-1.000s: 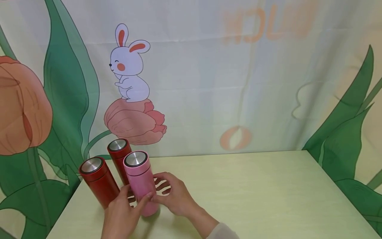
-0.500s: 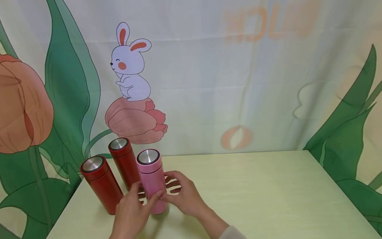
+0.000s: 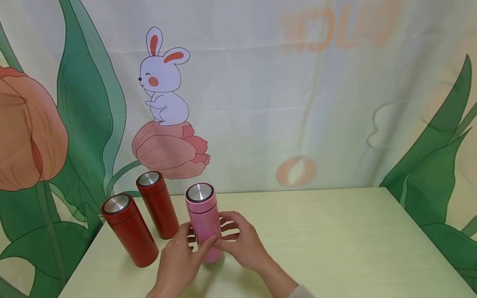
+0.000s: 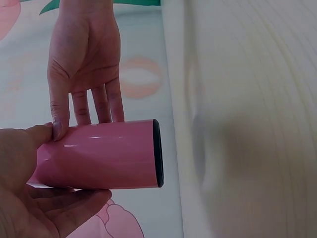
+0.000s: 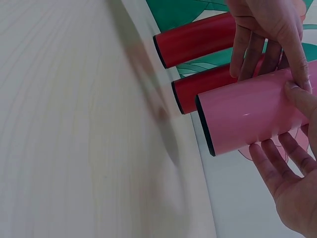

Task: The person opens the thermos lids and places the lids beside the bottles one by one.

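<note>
A pink thermos flask (image 3: 205, 221) with a brushed steel lid top stands upright between both hands. My left hand (image 3: 180, 258) holds its left side, thumb across the front. My right hand (image 3: 246, 244) holds the right side, its thumb meeting the left thumb. Fingers of both hands reach along the sides, partly hidden in the head view. In the left wrist view, the flask's dark base (image 4: 158, 153) appears slightly above the table. Left of it, two red thermos flasks stand apart: one nearer (image 3: 132, 236), one farther back (image 3: 160, 207).
The pale table (image 3: 316, 244) extends widely to the right of the hands. Behind it hangs a curtain (image 3: 246, 116) printed with a rabbit, tulips and green leaves. The red flasks stand near the table's left edge.
Both hands have moved the pink flask rightward, away from the red flasks. The rear red flask, formerly part hidden behind it, now shows fully. The red flasks stay in place.
</note>
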`<state>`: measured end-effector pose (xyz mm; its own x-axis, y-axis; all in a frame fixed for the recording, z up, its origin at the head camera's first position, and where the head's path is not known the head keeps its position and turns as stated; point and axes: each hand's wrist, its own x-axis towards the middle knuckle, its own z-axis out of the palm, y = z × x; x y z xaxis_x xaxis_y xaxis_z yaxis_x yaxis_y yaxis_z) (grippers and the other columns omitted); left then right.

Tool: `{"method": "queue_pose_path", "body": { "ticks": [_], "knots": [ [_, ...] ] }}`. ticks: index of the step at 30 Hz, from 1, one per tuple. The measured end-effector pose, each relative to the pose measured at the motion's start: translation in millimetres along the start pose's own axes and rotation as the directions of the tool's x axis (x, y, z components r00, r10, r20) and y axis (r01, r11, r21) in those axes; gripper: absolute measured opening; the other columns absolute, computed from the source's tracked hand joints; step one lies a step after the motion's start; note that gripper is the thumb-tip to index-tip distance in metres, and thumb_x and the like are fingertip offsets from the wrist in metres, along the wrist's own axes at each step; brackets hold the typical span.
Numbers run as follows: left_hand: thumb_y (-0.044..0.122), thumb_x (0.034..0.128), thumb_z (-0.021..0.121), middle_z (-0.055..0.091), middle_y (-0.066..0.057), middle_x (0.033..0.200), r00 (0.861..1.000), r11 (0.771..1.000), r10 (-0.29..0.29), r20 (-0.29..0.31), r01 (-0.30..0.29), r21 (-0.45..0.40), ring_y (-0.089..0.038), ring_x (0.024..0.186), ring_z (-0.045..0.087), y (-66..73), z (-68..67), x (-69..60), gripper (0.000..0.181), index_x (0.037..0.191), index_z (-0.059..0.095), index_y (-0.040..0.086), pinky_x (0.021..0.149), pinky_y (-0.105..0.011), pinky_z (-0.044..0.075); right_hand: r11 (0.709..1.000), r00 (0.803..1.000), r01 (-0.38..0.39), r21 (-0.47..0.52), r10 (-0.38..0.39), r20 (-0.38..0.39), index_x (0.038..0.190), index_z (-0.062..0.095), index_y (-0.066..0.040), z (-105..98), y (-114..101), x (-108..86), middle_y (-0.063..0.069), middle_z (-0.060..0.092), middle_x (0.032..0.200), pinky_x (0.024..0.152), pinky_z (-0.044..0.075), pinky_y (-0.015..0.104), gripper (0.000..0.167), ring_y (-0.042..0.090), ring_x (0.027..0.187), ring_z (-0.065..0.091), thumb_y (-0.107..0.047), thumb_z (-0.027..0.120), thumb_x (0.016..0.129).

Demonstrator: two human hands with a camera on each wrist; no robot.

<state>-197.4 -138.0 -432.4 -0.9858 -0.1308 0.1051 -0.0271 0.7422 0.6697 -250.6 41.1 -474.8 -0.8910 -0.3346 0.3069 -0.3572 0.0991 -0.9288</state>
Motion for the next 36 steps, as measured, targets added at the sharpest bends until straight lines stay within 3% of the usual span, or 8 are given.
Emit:
{"method": "queue_pose_path", "body": {
  "ticks": [13, 20, 26, 36],
  "knots": [
    [0.061, 0.0873, 0.075, 0.073, -0.010, 0.122, 0.997, 0.993, 0.072, -0.038, -0.075, -0.090, -0.023, 0.106, 0.071, 11.3, 17.6, 3.4, 0.079, 0.142, 0.053, 0.009, 0.086, -0.039, 0.062, 1.000, 0.998, 0.006, 0.012, -0.005, -0.062, 0.134, 0.062, -0.023, -18.8, 0.4, -7.1, 0.009, 0.066, 0.120, 0.090, 0.062, 0.036, 0.055, 0.024, 0.107, 0.067, -0.017, 0.087, 0.084],
    [0.058, 0.0873, 0.076, 0.072, -0.008, 0.121, 0.992, 0.980, 0.121, -0.046, -0.127, -0.154, -0.021, 0.106, 0.071, 16.5, 28.8, 5.0, 0.075, 0.140, 0.055, 0.010, 0.085, -0.036, 0.063, 1.000, 0.995, -0.013, 0.006, 0.014, -0.096, 0.134, 0.061, -0.025, -29.0, 2.7, -11.7, 0.007, 0.065, 0.122, 0.091, 0.061, 0.040, 0.059, 0.026, 0.109, 0.067, -0.015, 0.087, 0.083],
    [0.057, 0.0875, 0.077, 0.073, -0.006, 0.117, 0.985, 0.972, 0.160, -0.059, -0.167, -0.162, -0.018, 0.104, 0.071, 21.0, 37.4, 6.1, 0.071, 0.137, 0.057, 0.011, 0.084, -0.033, 0.062, 0.999, 0.991, -0.040, 0.003, 0.040, -0.128, 0.132, 0.062, -0.029, -37.2, 4.3, -16.6, 0.003, 0.066, 0.121, 0.091, 0.062, 0.040, 0.059, 0.025, 0.109, 0.067, -0.014, 0.088, 0.081],
    [0.059, 0.0874, 0.076, 0.072, -0.005, 0.116, 0.979, 0.965, 0.198, -0.043, -0.202, -0.165, -0.016, 0.103, 0.070, 30.8, 49.7, 8.0, 0.069, 0.135, 0.058, 0.011, 0.083, -0.032, 0.062, 0.998, 0.985, -0.056, 0.013, 0.057, -0.162, 0.133, 0.062, -0.024, -51.8, 7.3, -23.4, 0.006, 0.064, 0.126, 0.091, 0.062, 0.038, 0.063, 0.025, 0.110, 0.066, -0.009, 0.089, 0.079]
  ]
}}
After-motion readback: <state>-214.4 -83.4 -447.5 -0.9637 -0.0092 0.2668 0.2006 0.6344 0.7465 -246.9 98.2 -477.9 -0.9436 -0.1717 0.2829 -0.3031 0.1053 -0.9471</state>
